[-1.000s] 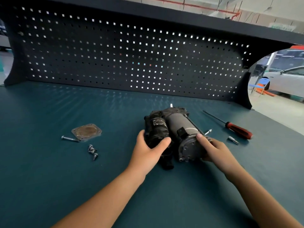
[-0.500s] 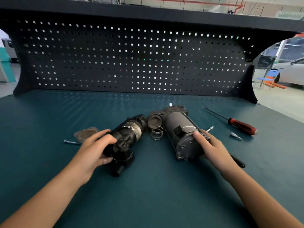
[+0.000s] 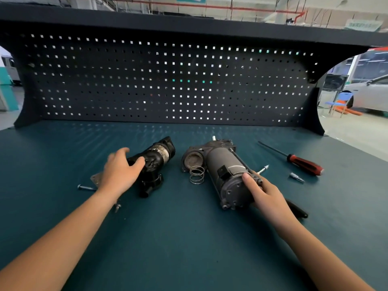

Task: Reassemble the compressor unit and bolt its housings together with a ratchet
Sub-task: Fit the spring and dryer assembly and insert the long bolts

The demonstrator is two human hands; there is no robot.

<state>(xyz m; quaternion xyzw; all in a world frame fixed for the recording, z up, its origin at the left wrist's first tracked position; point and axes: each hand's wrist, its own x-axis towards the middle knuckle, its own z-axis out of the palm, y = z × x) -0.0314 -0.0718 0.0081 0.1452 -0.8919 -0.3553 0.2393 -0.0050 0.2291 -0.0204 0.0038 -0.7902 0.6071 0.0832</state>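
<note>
Holds the black housing (image 3: 156,158), left of centre, in the left hand (image 3: 120,171), thumb hooked over, fingers probably curled behind, ready to mate with the motor body (image 3: 222,164). Clamps that body's near end in the right hand (image 3: 262,192), steadying it; loose spring (image 3: 197,174) between.

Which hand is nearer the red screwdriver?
Right. The right hand grips the motor just left of the screwdriver; the left hand holds the black housing, far left.
</note>
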